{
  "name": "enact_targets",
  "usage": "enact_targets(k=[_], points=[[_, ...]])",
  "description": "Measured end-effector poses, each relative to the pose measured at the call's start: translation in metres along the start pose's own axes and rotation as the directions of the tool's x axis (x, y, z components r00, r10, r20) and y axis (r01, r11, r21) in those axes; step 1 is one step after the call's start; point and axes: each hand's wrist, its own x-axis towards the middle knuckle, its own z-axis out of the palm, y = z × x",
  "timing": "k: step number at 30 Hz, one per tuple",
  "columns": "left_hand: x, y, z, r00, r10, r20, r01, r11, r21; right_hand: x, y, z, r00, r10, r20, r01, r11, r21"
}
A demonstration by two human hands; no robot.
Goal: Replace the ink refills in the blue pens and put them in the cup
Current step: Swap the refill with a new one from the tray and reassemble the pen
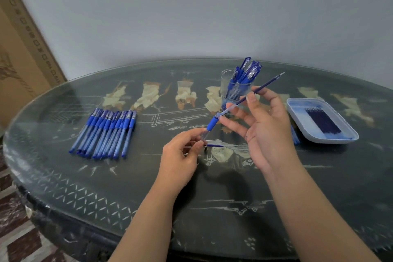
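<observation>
Midair, left hand (180,155) grips pen barrel (212,125), right hand (264,127) pinches refill (264,84).

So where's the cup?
In the head view the glass cup stands at the far side of the table, right of centre, behind the right hand and left of the white tray.

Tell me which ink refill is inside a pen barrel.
The refill pinched by the right hand, angled into the barrel in the left hand; others lie in the tray or on the table.
</observation>
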Motion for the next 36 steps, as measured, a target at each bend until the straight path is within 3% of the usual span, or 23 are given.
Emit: enact_targets(k=[17,27,31,36], points=[[-0.001,0.001,0.0,1.0,0.023,0.015,-0.024,0.999,0.04,0.0,0.001,-0.001,0.999,-0.024,-0.031,0.023,0.999,-0.049],[-0.002,0.0,0.001,0.998,0.061,0.009,-0.061,0.995,0.082,0.001,-0.009,-0.001,0.963,-0.248,0.105,0.267,0.834,-0.483],[-0.002,-0.001,0.001,0.998,0.06,-0.017,-0.059,0.996,0.072,0.002,0.005,-0.003,0.961,-0.184,0.205,0.276,0.668,-0.692],[0.0,0.001,-0.002,0.996,-0.059,-0.064,0.056,0.998,-0.04,0.003,0.019,-0.004,0.959,-0.112,0.262,0.265,0.684,-0.68]])
